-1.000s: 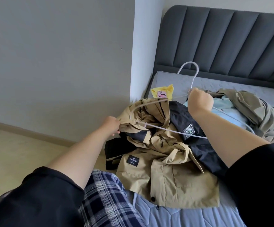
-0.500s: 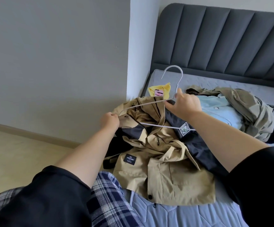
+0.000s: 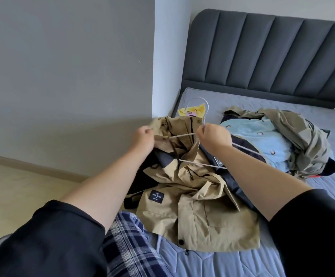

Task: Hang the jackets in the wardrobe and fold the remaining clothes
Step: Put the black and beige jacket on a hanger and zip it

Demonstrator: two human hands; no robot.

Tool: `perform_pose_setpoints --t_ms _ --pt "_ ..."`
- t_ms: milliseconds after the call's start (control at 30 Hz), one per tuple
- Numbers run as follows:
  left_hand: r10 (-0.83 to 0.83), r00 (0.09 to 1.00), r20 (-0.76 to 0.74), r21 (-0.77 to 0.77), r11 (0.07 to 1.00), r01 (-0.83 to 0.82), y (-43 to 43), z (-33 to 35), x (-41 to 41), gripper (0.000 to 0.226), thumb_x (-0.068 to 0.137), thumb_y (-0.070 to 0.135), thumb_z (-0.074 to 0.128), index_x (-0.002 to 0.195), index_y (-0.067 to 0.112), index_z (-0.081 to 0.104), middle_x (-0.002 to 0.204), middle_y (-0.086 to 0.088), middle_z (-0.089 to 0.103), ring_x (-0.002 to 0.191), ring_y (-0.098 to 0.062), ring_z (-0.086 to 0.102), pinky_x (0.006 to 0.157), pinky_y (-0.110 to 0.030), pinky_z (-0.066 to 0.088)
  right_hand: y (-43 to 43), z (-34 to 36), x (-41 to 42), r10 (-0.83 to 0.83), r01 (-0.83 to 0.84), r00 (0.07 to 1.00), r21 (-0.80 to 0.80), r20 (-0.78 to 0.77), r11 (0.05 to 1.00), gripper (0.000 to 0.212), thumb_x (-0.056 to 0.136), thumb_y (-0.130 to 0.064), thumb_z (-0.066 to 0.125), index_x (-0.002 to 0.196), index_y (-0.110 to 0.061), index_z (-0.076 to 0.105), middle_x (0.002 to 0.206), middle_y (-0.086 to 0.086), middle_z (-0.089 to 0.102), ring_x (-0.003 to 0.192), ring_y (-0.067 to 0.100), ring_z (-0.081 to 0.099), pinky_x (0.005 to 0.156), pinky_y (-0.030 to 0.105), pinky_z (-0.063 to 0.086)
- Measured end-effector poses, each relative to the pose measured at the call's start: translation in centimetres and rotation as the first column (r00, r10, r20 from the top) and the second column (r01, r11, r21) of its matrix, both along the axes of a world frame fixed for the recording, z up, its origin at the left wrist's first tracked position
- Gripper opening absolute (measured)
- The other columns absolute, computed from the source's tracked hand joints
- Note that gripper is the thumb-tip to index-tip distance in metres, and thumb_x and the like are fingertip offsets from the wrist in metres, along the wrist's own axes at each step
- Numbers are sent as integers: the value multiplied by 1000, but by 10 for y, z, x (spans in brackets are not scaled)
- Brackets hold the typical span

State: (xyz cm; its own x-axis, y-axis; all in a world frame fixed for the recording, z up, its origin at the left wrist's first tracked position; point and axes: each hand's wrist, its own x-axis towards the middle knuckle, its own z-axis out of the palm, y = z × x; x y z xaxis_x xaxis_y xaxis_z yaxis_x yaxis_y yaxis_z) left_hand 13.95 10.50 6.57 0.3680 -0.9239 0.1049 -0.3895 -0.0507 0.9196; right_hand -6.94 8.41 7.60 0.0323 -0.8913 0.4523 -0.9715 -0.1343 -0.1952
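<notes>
Nearest my body, my plaid trousers (image 3: pixel 130 246) show at the bottom of the view, and past them the tan jacket (image 3: pixel 200 212) lies spread on the grey-blue mattress (image 3: pixel 232 262), its hem closest to me and its collar end farthest away. Both my forearms reach over it toward the collar. My left hand (image 3: pixel 143 136) is curled tight around a bunch of the jacket's collar or shoulder cloth, lifting it a little off the bed. My right hand (image 3: pixel 214 136) is closed around the neck of a thin white hanger (image 3: pixel 200 164), whose hook rises just behind my knuckles and whose lower bar crosses the jacket's chest. One hanger arm points toward my left hand (I judge it is being fed into that shoulder). To do this well, I should keep the left grip holding the shoulder opening wide, slide the hanger arm fully inside, then seat the other side before lifting by the hook. Beyond my hands sits a small yellow item (image 3: pixel 192 111), and to the right a heap with a pale blue garment (image 3: pixel 262 136) under an olive jacket (image 3: pixel 302 136). Farthest off stands the padded headboard (image 3: pixel 272 52). No wardrobe is in view.
</notes>
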Motion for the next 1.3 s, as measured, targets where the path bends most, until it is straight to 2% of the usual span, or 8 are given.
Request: perform_pose_setpoints --t_ms 233,367,533,667,867,967,1100,1300 --pt "-406 908 106 -116 902 417 33 27 -35 30 94 13 39 64 11 38 57 6 35 49 -4 32 49 -20 23 -8 8 37 -58 8 883 110 466 994 45 94 -34 43 51 -18 39 50 -4 43 49 15 41 46 27 24" --pt "-453 867 209 -147 862 486 47 32 -8 38 90 12 43 56 19 26 47 11 29 44 -5 28 46 -22 21 -4 41 38 -19 47 756 -25 654 999 50 92 -31 49 48 -16 31 41 -4 30 41 10 27 46 27 21" --pt "-410 611 677 -15 823 568 49 19 10 32 93 16 43 62 22 39 64 5 46 69 -20 51 60 -35 37 12 68 57 190 -38 836 -292 515 956 48 94 -38 48 51 -22 32 43 -7 35 41 7 33 44 28 21" --pt "-469 417 778 254 843 475 51 6 10 33 93 14 40 61 18 37 66 6 43 80 -23 54 63 -29 34 16 55 73 217 -181 916 -136 337 974 44 94 -32 52 55 -15 41 49 -3 41 48 15 39 51 31 29" --pt "138 619 773 -390 873 293 60 -14 43 27 80 34 66 92 10 68 94 -7 59 90 -28 53 77 -39 45 20 37 77 273 -203 888 -217 370 955 41 93 -28 54 60 -5 51 50 3 47 52 25 46 52 35 37" --pt "91 737 670 -226 970 85 47 -8 49 61 83 51 63 128 11 50 118 -11 58 108 -33 53 91 -42 40 23 38 81 321 -250 876 -230 360 940 44 93 -26 55 53 -14 41 47 -2 41 48 21 41 48 31 31" --pt "-184 818 546 0 976 219 30 0 41 35 95 37 52 121 15 54 112 -11 65 104 -34 59 85 -40 47 26 40 91 421 -357 876 -272 236 894 43 90 -22 58 53 -10 39 46 6 38 47 29 37 47 32 27" --pt "-174 926 334 -78 974 212 19 -14 35 20 97 24 46 107 16 61 99 -10 69 95 -34 61 81 -41 49 24 31 105 514 -499 857 -290 -28 817 20 91 -17 57 73 -8 54 69 9 55 68 30 50 60 35 35"
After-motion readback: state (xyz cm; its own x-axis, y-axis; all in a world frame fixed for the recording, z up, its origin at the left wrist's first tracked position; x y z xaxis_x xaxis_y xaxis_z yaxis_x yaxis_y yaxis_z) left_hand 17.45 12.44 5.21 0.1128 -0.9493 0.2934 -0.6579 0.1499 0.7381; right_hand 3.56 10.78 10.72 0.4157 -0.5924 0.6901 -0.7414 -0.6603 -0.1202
